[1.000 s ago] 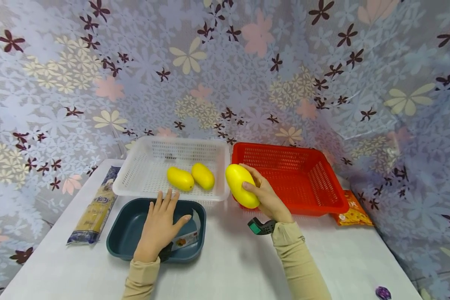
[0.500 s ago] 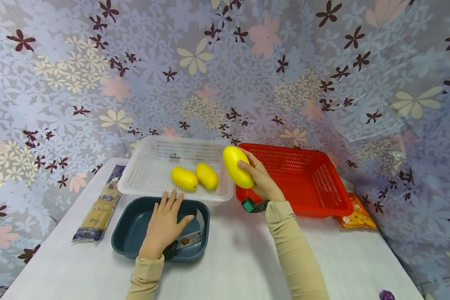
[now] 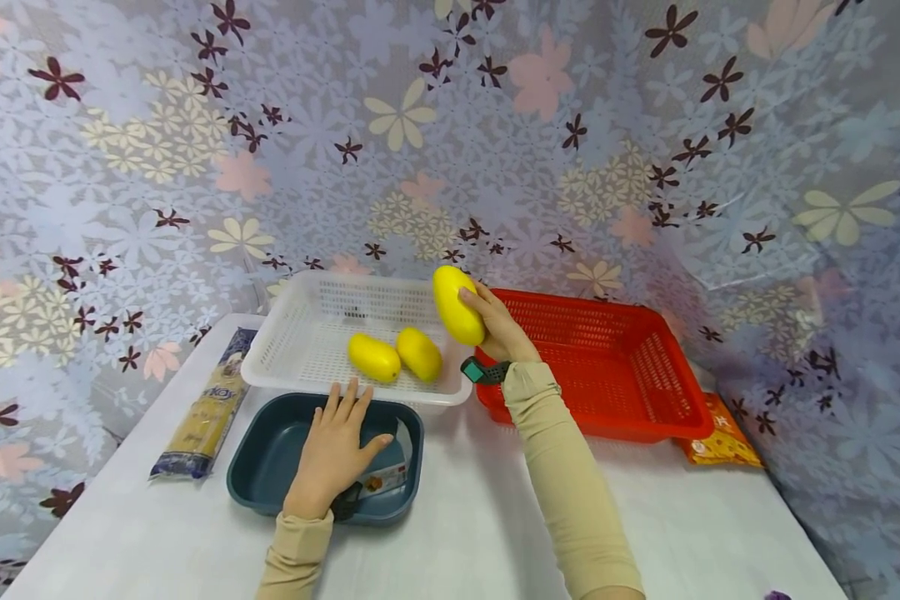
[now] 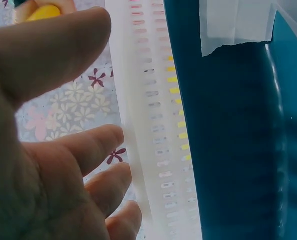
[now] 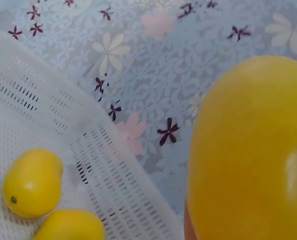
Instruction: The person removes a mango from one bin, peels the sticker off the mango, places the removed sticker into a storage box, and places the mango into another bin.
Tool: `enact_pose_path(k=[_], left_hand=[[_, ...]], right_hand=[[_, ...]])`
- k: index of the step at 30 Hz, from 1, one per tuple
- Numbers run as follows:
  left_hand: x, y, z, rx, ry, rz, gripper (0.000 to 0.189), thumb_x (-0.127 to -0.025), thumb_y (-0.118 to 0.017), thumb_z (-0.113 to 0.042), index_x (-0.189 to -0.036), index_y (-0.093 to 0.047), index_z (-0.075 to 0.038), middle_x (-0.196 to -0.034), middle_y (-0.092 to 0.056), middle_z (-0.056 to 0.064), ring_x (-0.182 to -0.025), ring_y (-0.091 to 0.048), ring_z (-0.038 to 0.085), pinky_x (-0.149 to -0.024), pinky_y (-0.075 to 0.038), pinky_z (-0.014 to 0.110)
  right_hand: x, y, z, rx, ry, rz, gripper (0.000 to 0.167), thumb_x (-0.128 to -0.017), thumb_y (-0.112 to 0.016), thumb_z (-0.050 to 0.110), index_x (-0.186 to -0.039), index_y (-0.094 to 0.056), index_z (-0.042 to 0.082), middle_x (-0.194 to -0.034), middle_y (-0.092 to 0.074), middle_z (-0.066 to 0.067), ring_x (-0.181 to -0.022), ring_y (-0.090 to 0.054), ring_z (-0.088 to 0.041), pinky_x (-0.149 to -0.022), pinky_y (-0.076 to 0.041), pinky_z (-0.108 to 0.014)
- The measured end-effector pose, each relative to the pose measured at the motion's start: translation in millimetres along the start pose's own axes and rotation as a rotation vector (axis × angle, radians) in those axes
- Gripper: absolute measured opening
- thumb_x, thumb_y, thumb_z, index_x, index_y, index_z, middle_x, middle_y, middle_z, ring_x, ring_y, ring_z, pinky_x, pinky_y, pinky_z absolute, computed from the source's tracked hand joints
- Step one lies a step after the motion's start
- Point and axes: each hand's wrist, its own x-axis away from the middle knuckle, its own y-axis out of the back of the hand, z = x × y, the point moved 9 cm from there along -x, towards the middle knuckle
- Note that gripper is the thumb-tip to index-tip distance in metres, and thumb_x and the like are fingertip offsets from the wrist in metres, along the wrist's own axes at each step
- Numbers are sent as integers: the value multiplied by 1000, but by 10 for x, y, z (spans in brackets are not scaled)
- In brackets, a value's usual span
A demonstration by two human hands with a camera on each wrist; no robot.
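In my right hand point(image 3: 501, 327) I grip a yellow mango point(image 3: 457, 305), raised over the spot where the white basket and the red basket meet. The right wrist view has this mango point(image 5: 251, 155) large at its right side. Two more yellow mangoes, one at the left point(image 3: 373, 357) and one at the right point(image 3: 420, 354), lie inside the white basket point(image 3: 285, 333). My left hand point(image 3: 334, 450) is held over the dark blue tub point(image 3: 251, 492), fingers straight and spread, fingertips near the white basket's front rim. Nothing is between its fingers in the left wrist view.
The red basket point(image 3: 600, 429) stands right of the white one, with an orange snack packet point(image 3: 720, 437) beside it. A yellow and blue pasta packet point(image 3: 206, 408) lies at the left. A patterned cloth point(image 3: 390, 192) hangs behind. A small purple thing point(image 3: 777, 596) shows at the bottom right.
My right hand has lifted the mango up and to the left, from the red basket's near left corner toward the white basket's right end. The left hand stays over the tub.
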Motion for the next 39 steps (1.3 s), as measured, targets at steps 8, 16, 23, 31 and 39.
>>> enact_pose_path(k=[8, 16, 23, 31, 39], left_hand=[[0, -13, 62, 10, 19, -6, 76, -89, -66, -39, -150, -34, -5, -159, -21, 21, -148, -12, 44, -113, -20, 67], [10, -80, 11, 25, 12, -6, 76, -88, -67, -38, -149, -35, -6, -159, -23, 19, -148, -14, 43, -113, -22, 66], [-1, -92, -28, 31, 12, 4, 76, -88, -67, -39, -149, -36, -7, -159, -24, 18, -148, -15, 41, -114, -21, 65], [15, -62, -21, 25, 18, 11, 75, -89, -67, -39, -149, -36, -7, -160, -23, 17, -148, -15, 41, -114, -21, 64], [6, -13, 55, 19, 26, -11, 74, -89, -67, -39, -149, -37, -7, -159, -25, 17, -148, -15, 41, -113, -22, 65]], right_hand=[[-461, -231, -359, 68, -151, -15, 64, -98, -50, 38, -154, -23, 24, -137, -43, -13, -105, -47, -23, -91, -45, -37], [-660, -567, -639, 216, -263, 105, 64, -98, -50, 41, -154, -23, 26, -138, -44, -16, -101, -50, -24, -85, -47, -38], [-773, -759, -870, 223, -325, 180, 68, -98, -53, 36, -155, -19, 23, -144, -43, -17, -113, -51, -29, -101, -45, -49], [-832, -815, -1007, 247, -321, 164, 67, -97, -58, 30, -154, -24, 20, -141, -47, -17, -102, -56, -26, -81, -51, -37], [-897, -1015, -1028, 231, -316, 184, 68, -94, -63, 27, -153, -27, 21, -140, -48, -19, -109, -58, -31, -88, -53, -42]])
